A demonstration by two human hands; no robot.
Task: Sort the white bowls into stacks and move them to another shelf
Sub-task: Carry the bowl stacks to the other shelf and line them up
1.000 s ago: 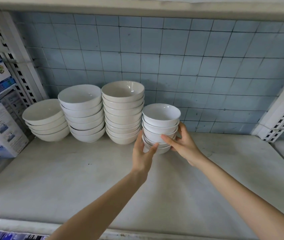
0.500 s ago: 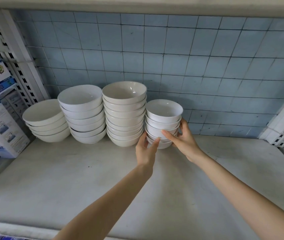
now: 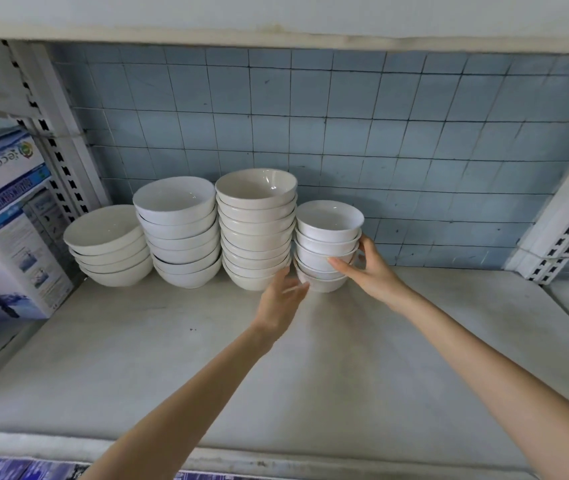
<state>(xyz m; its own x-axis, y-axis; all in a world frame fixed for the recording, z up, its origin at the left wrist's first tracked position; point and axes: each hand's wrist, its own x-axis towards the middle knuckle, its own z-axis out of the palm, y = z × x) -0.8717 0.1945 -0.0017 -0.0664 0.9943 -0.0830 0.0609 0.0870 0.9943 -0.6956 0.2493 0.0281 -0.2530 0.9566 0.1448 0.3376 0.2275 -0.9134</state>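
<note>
Four stacks of white bowls stand in a row at the back of the shelf (image 3: 206,358). The rightmost is a stack of small bowls (image 3: 328,220), close beside the tall cream stack (image 3: 255,230). My right hand (image 3: 369,271) grips this small stack from its right side, thumb across the front and fingers curled behind. My left hand (image 3: 283,292) is at the stack's lower left with its fingers straight, the tips at the bottom bowls. It looks blurred. Further left stand a medium stack (image 3: 175,230) and a low stack of wide bowls (image 3: 106,244).
A blue tiled wall (image 3: 380,150) closes the back. A printed cardboard box (image 3: 6,220) stands at the left behind a slotted upright (image 3: 58,133). Another slotted upright (image 3: 567,216) rises at the right. The upper shelf's edge (image 3: 276,32) runs overhead. Bare shelf lies right of the bowls.
The small stack has moved back and left until it stands beside the tall stack. My left hand has loosened from its side and now lies lower with straight fingers.
</note>
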